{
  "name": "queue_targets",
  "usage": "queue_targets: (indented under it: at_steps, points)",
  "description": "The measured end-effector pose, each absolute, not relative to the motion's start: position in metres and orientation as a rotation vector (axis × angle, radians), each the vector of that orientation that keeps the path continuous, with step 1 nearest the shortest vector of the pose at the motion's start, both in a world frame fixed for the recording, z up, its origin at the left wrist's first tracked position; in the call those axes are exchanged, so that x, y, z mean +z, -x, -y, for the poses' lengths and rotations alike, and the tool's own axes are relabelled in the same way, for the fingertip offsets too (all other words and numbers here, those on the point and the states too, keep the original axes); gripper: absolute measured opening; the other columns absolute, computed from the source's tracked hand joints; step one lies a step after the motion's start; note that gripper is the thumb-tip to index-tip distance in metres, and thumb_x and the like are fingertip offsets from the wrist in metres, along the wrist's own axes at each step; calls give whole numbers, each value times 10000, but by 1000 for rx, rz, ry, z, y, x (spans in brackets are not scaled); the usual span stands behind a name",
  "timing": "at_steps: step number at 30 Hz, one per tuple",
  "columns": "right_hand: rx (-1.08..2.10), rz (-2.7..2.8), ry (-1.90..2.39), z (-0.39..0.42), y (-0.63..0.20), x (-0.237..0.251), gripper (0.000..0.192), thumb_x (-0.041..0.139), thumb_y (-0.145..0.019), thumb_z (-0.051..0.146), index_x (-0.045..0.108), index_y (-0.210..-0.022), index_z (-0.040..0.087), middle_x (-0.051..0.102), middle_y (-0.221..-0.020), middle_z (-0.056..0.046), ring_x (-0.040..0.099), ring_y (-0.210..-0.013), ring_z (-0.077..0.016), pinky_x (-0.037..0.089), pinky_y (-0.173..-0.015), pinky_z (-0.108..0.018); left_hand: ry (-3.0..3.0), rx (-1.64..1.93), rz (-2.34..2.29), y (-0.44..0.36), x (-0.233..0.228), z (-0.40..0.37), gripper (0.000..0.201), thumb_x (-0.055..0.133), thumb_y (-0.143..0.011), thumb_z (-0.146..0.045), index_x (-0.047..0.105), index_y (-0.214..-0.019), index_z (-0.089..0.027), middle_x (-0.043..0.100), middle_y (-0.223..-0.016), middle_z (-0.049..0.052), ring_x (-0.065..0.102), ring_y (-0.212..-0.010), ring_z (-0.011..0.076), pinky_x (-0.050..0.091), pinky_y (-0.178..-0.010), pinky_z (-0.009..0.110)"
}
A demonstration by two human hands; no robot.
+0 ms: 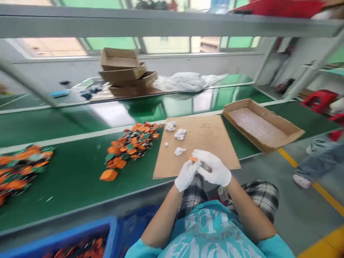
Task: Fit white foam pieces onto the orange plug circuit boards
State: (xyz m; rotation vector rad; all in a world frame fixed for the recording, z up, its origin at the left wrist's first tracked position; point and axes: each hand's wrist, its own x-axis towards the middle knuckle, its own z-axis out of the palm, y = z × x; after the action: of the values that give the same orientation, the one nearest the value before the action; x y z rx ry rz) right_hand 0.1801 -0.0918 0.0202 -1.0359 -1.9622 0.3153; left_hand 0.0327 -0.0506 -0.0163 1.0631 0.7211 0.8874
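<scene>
Both my hands wear white gloves and meet just over the near edge of a flat cardboard sheet (209, 143). My left hand (187, 175) is closed on a small orange piece (192, 159), which shows between the fingers. My right hand (212, 167) bends its fingers around the same piece from the other side; the rest of it is hidden by the gloves. On the cardboard lie small clumps of white pieces (180, 134), a single white bit (166, 144) and a crumpled white scrap (180, 151). Left of the sheet is a pile of orange and green pieces (129, 143).
Another orange and green heap (24, 165) lies farther left on the green bench (77, 179). A shallow cardboard tray (260, 125) sits at right. Stacked boxes (123, 73) and a white plastic bag (188, 81) stand behind. A blue crate (114, 233) is below; a person's leg (319, 165) shows at right.
</scene>
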Motion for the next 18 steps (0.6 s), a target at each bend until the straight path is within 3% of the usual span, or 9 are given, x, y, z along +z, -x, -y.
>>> queue_targets:
  at_steps: [2,6,10,16,18]
  points:
    - [378,2003,1049,94,-188,21,416,607,-889,275,595,-1303,237,636,-1309,-107,597,-1233,-218,485,-1061,-380,-1002,819,-677,-35,-18,53,542,778,-644,-631,628,-781,-129,637,-712,32,548,-662,142,458,-661,276]
    - [564,1995,1132,95,-197,17,459,707,-817,416,640,-1223,212,695,-1175,-90,670,-1034,-200,542,-904,-321,-997,704,-553,-38,-25,56,629,671,-684,-758,599,-689,-134,609,-681,39,533,-640,137,444,-627,266]
    - [466,1900,1279,91,-192,3,389,740,-781,412,676,-1118,229,722,-1072,-64,677,-962,-210,531,-850,-328,-1133,648,-515,-38,-28,54,676,540,-765,-802,477,-583,-155,478,-546,-2,423,-525,94,365,-531,237]
    - [418,1787,1401,76,-188,8,426,656,-798,271,623,-1222,241,731,-1069,-45,688,-938,-199,519,-837,-307,-1462,457,-682,-27,-12,20,658,442,-830,-783,552,-693,-148,593,-633,42,489,-515,113,393,-512,254]
    - [414,1791,1436,54,-195,18,348,618,-824,278,637,-1170,242,738,-966,-22,688,-862,-185,511,-809,-296,-1600,491,-780,-20,-6,3,662,434,-838,-768,593,-687,-143,605,-604,49,503,-499,123,410,-525,268]
